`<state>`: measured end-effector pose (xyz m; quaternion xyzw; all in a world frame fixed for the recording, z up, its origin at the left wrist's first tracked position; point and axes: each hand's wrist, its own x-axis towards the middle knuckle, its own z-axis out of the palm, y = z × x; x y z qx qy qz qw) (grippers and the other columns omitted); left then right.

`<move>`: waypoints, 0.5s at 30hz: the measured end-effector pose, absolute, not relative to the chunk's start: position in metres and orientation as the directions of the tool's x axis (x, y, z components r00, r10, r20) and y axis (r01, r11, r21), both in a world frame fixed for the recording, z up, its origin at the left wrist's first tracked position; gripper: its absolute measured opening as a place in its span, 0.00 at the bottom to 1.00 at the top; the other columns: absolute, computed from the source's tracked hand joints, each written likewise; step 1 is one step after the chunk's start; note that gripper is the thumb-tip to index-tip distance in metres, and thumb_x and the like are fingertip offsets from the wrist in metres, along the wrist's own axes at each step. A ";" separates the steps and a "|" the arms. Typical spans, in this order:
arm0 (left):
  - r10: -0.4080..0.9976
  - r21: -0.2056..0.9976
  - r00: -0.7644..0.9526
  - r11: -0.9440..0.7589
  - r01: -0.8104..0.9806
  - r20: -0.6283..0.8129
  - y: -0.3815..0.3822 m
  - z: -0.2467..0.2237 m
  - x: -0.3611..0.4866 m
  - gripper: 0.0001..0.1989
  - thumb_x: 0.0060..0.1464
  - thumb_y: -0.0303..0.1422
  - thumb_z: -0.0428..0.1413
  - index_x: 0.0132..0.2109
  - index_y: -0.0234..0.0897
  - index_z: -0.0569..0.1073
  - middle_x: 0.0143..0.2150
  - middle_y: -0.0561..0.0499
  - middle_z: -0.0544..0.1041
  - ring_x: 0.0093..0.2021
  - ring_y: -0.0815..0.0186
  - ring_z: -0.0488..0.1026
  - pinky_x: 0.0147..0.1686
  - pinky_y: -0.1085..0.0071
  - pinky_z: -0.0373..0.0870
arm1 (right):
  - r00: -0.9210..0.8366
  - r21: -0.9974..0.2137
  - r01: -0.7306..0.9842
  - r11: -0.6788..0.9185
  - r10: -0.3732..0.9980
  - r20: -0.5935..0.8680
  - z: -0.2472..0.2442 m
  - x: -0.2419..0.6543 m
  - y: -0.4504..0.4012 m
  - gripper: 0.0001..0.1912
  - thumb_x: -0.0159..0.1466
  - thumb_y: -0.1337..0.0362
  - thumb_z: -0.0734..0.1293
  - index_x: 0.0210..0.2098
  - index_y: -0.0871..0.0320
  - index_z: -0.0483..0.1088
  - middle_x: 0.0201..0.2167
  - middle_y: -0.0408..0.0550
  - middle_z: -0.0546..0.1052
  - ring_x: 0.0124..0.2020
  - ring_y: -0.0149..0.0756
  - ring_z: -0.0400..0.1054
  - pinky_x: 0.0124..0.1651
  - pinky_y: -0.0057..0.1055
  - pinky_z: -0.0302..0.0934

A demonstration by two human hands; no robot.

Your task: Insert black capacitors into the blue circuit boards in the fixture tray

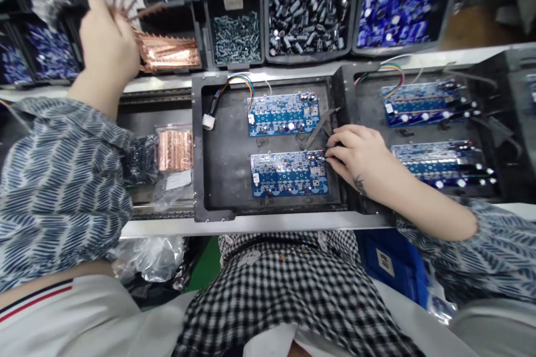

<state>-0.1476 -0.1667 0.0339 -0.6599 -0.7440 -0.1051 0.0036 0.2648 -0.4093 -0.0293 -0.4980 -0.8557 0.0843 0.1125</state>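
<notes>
My left hand (109,42) is raised at the upper left, its fingers closed round several thin copper strips (125,3) that fan out above it. Below those strips, more copper strips (170,53) lie stacked in a black bin. My right hand (358,159) reaches in from the right, with its fingertips pinched together at the right edge of the lower blue circuit board (288,174). What sits between those fingertips is too small to make out. Above it lies another blue circuit board (282,114), with coloured wires running to a white connector (208,121). Both boards rest in a black tray (226,178).
Bins of dark cylindrical parts (310,5), blue capacitors (396,0) and small green-grey parts (237,36) line the back. A second tray (422,134) with boards stands at the right. A bag of copper pieces (175,148) lies left of the tray.
</notes>
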 end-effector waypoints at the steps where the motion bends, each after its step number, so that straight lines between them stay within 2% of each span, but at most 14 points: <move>1: 0.977 0.177 -0.161 0.136 0.975 0.138 -0.165 0.034 -0.149 0.19 0.75 0.32 0.38 0.67 0.30 0.59 0.67 0.51 0.70 0.65 0.68 0.63 0.71 0.73 0.57 | -0.482 -0.262 0.830 0.492 0.870 0.108 -0.029 0.265 -0.409 0.12 0.70 0.63 0.63 0.33 0.49 0.77 0.45 0.49 0.81 0.56 0.53 0.71 0.57 0.57 0.63; 5: 0.974 0.351 -0.183 0.127 0.928 0.134 -0.159 0.033 -0.153 0.13 0.73 0.32 0.44 0.59 0.36 0.65 0.62 0.57 0.74 0.58 0.71 0.66 0.66 0.75 0.62 | -0.491 -0.283 0.818 0.501 0.864 0.108 -0.027 0.265 -0.408 0.12 0.71 0.63 0.62 0.34 0.50 0.76 0.47 0.48 0.81 0.58 0.53 0.70 0.57 0.57 0.61; 7: 0.980 0.510 -0.130 0.036 0.860 0.150 -0.164 0.030 -0.147 0.08 0.72 0.31 0.47 0.54 0.38 0.67 0.55 0.57 0.77 0.49 0.71 0.68 0.58 0.72 0.69 | -0.496 -0.274 0.818 0.506 0.861 0.110 -0.028 0.264 -0.407 0.13 0.72 0.63 0.62 0.33 0.50 0.75 0.47 0.47 0.81 0.58 0.52 0.70 0.57 0.56 0.60; 9: 0.989 0.680 -0.036 -0.070 0.730 0.140 -0.177 0.027 -0.131 0.05 0.71 0.30 0.48 0.47 0.40 0.68 0.45 0.56 0.78 0.39 0.71 0.65 0.48 0.70 0.71 | -0.499 -0.259 0.818 0.514 0.857 0.127 -0.033 0.265 -0.407 0.13 0.72 0.62 0.62 0.33 0.50 0.75 0.46 0.47 0.81 0.57 0.51 0.71 0.56 0.56 0.60; 12: 0.986 0.860 0.151 -0.136 0.491 0.069 -0.214 0.025 -0.091 0.08 0.71 0.33 0.50 0.39 0.43 0.67 0.33 0.55 0.74 0.32 0.70 0.60 0.38 0.68 0.67 | -0.504 -0.239 0.815 0.527 0.850 0.156 -0.039 0.266 -0.407 0.12 0.72 0.61 0.63 0.32 0.50 0.74 0.44 0.47 0.82 0.55 0.52 0.72 0.55 0.56 0.61; 13: 0.975 0.897 0.218 -0.126 0.424 0.034 -0.228 0.024 -0.076 0.09 0.71 0.36 0.50 0.39 0.45 0.67 0.32 0.55 0.74 0.31 0.69 0.60 0.37 0.68 0.66 | -0.506 -0.239 0.815 0.528 0.849 0.152 -0.039 0.266 -0.407 0.11 0.71 0.61 0.64 0.32 0.51 0.74 0.43 0.47 0.81 0.55 0.52 0.73 0.55 0.56 0.61; 15: 0.961 0.915 0.264 -0.034 0.402 -0.080 -0.257 0.024 -0.048 0.10 0.71 0.40 0.51 0.39 0.45 0.69 0.32 0.54 0.75 0.33 0.67 0.65 0.40 0.68 0.66 | -0.503 -0.267 0.810 0.523 0.852 0.143 -0.033 0.266 -0.407 0.09 0.70 0.59 0.67 0.33 0.51 0.74 0.44 0.49 0.81 0.53 0.52 0.74 0.54 0.55 0.64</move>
